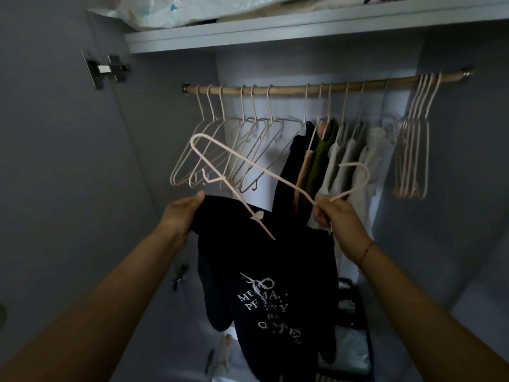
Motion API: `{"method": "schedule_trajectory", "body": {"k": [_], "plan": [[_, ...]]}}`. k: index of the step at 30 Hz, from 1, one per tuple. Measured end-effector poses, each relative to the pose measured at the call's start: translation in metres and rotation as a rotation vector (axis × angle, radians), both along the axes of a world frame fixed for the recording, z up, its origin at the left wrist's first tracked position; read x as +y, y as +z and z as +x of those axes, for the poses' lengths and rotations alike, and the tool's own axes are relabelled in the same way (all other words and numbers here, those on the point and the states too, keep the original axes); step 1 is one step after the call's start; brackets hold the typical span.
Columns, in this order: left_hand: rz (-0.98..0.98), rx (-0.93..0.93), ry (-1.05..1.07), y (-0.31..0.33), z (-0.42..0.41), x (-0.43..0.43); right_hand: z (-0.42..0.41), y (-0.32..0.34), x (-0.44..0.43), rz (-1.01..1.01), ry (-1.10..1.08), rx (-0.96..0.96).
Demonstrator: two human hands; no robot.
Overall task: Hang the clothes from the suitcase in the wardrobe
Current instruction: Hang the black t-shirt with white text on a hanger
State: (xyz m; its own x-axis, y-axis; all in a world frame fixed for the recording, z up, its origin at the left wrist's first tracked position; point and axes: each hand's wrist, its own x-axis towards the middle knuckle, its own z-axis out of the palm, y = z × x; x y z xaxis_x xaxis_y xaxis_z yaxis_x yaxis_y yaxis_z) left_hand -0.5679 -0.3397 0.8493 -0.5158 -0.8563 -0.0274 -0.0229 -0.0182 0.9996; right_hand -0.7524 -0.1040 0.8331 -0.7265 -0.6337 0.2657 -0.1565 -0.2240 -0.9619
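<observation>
Inside, grey wardrobe (pixel 454 166) w/ door open; shelf (pixel 275 31) up top holds plastic bags (pixel 154 12). Wooden rail (pixel 289 88) runs across below it: empty pale hangers (pixel 220 150) bunched at left, hung clothes (pixel 338 161) (black, green, light grey) in the middle, more empty hangers (pixel 410 161) far right. Out front, well below rail, dark T-shirt (pixel 275 293) w/ white lettering hangs down. Left hand (pixel 183 213) grips shirt at collar/shoulder. Right hand (pixel 334 213) pinches a pale wire hanger (pixel 248 161) near its hook; one hanger arm pokes in at the neck opening.
</observation>
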Motion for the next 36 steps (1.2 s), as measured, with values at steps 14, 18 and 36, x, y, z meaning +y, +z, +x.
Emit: {"method": "schedule_trajectory", "body": {"k": [14,18,36], "plan": [[-0.067,0.085,0.008,0.021,-0.027,0.008,0.003,0.084,-0.011,-0.064,-0.052,0.216],[-0.148,0.09,-0.149,0.043,-0.043,0.023,-0.01,0.093,-0.015,-0.094,-0.075,0.289],[0.132,0.282,-0.054,0.048,-0.018,-0.029,-0.033,0.022,-0.015,0.09,0.152,0.151]]}}
